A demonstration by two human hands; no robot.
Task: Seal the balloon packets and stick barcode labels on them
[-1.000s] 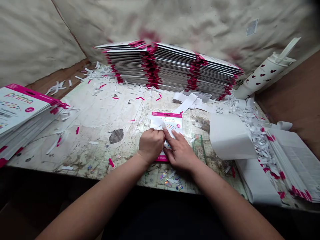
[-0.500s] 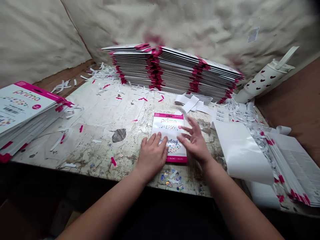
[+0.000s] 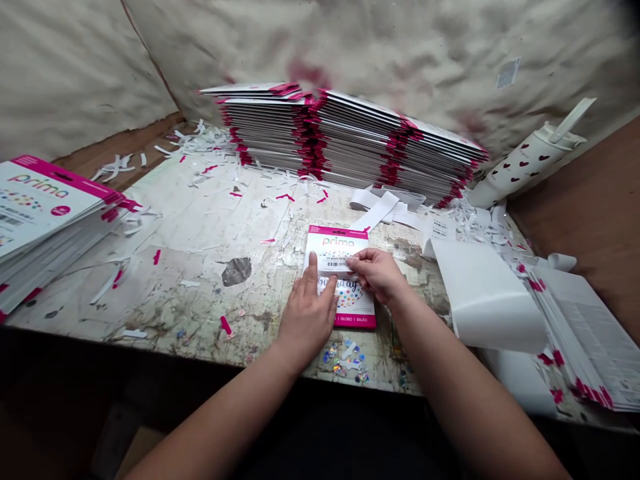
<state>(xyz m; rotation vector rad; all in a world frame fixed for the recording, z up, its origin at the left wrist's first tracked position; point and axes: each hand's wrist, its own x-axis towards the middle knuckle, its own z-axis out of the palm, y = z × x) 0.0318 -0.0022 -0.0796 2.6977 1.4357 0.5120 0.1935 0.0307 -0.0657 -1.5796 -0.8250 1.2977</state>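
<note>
Pink-headed prima balloon card (image 3: 340,233): one, flat at table centre, long axis near-far, header far. Left hand (image 3: 307,313) spread, pressing it down; right hand (image 3: 377,275) pinching white barcode label (image 3: 333,264) against it. Two card stacks (image 3: 270,130) far, third stack (image 3: 50,220) left, heart-print tumbler (image 3: 525,167) far right.

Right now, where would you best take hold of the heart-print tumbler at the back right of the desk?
Grip its round body from above and the right. The heart-print tumbler leans tilted with its lower end among paper scraps, so the upper body stands free. The strap handle sticks up at the far end and could serve too, though it looks thin.
</note>
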